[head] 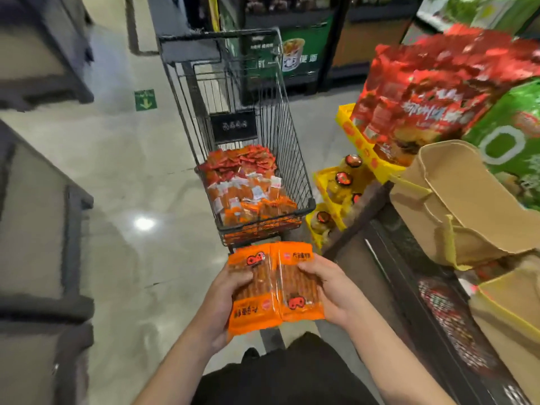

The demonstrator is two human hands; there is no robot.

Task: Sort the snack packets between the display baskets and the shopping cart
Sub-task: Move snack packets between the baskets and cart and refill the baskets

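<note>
Cart (233, 135) dead ahead, part-filled. You hold two orange packets (274, 287) side by side below its near rim, long axes pointing at it. Left hand (222, 299) and right hand (333, 293) each curled round one, equally near.

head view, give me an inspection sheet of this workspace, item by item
surface: glossy tiled floor, a light glare on it.
job's things: two orange snack packets held side by side; shopping cart ahead holds a pile of red and orange packets.
clutter: tan paper bags on the display at right; yellow trays of jars low beside the cart.
grippers: left hand grips the left packet, right hand grips the right one.
cables: nothing seen.
surroundings: big red bags and a green bag on the right display; dark fixtures at left; green floor arrow.
</note>
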